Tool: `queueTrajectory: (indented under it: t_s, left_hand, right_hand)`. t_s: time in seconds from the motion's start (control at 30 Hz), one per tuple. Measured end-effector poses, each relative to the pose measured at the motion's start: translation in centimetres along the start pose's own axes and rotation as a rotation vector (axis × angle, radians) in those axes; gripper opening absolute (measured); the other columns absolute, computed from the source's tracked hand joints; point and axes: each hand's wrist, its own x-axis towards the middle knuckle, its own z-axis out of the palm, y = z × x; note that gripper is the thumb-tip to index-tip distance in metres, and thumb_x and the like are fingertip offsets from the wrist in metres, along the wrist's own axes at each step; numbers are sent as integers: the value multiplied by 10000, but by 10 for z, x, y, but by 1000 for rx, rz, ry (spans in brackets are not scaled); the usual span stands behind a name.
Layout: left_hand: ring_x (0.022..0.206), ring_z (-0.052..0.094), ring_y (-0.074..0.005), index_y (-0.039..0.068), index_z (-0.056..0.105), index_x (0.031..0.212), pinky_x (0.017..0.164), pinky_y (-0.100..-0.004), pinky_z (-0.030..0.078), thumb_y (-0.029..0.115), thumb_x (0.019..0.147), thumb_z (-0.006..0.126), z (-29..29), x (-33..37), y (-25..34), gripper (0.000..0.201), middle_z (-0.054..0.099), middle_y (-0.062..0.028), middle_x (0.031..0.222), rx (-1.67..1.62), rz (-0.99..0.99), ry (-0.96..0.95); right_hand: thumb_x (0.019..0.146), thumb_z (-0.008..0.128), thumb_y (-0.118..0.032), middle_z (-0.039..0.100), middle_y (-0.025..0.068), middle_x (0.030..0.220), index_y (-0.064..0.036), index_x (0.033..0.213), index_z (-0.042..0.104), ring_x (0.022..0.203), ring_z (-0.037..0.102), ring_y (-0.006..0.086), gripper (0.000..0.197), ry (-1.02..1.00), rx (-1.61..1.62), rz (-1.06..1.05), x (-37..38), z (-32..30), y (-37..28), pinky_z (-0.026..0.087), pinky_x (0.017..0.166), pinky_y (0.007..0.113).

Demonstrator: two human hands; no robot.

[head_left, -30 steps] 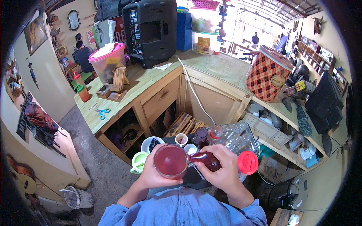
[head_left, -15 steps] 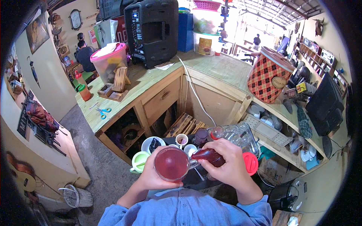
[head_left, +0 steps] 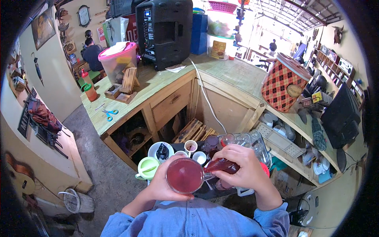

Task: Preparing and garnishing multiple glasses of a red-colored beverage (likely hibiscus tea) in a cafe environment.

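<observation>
Holding a glass mug [head_left: 184, 176] of red liquid, the person's left hand [head_left: 160, 185] curls around its left side, high in front of the blue shirt. The right hand [head_left: 246, 168] is closed narrowly about a dark red bottle [head_left: 227, 166], tilted nearly flat, its slim end pointing left to the mug's right rim, by the handle. The step in hand looks like pouring from bottle to mug, with the mug already well filled. The next move seems to call for a level mug, a slow tilt of the bottle and an eye on the rim, since spilling is the likely risk.

Whether the bottle's mouth touches the rim, or any liquid is flowing, cannot be told; the right hand covers much of the bottle. It also partly hides a red lid [head_left: 265, 169] to its right. Just beyond the hands stand a light green lidded cup [head_left: 148, 168] on the left, a white bowl [head_left: 152, 149] with something dark and unclear in it, a paper cup [head_left: 190, 144], and clear glassware [head_left: 252, 144] on the right, overlapping too much to count. Farther off, the desk [head_left: 233, 75] carries scissors [head_left: 110, 115] at left and a black speaker [head_left: 166, 33]; the cupboard beneath is too dark to read, and the far doorway is washed out.
</observation>
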Motion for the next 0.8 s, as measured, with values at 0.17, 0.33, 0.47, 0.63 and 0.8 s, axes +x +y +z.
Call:
queueTrajectory:
  t_s: [0.17, 0.33, 0.47, 0.63, 0.8]
  left_hand:
    - [1178, 592, -218, 5, 492, 1321, 1034, -374, 447, 254, 504, 976, 3, -2, -1, 982, 603, -104, 1244, -54, -20, -5]
    - [1149, 611, -217, 6, 506, 1306, 1012, -369, 464, 263, 515, 965, 4, 2, 7, 949, 619, -111, 1218, 10, 19, -26]
    - [1136, 625, -236, 13, 510, 1308, 1010, -380, 462, 273, 517, 958, 6, 0, 5, 945, 626, -120, 1220, 30, 57, -23]
    - [1140, 628, -245, 14, 506, 1316, 1010, -389, 460, 289, 525, 954, 5, -2, 5, 951, 626, -125, 1241, 82, 94, -19]
    - [1142, 627, -248, 17, 472, 1347, 1004, -393, 461, 292, 533, 958, 6, -2, 3, 987, 628, -130, 1237, 15, 62, -74]
  right_hand:
    - [720, 818, -202, 662, 88, 848, -100, 994, 704, 772, 678, 274, 315, -23, 18, -11, 5, 0, 4, 545, 680, 361]
    - [708, 820, -194, 674, 87, 847, -78, 962, 706, 770, 674, 280, 301, -33, 43, -24, 10, 1, 9, 538, 705, 359]
    - [692, 827, -191, 685, 93, 853, -69, 937, 707, 780, 677, 283, 298, -39, 67, -30, 15, 2, 12, 535, 713, 361]
    - [687, 824, -177, 688, 96, 841, -65, 923, 708, 776, 679, 284, 285, -75, 91, -46, 25, 0, 14, 535, 713, 359]
    - [684, 821, -151, 686, 113, 839, -46, 932, 705, 774, 682, 287, 293, -181, 178, -43, 35, -3, 18, 532, 707, 354]
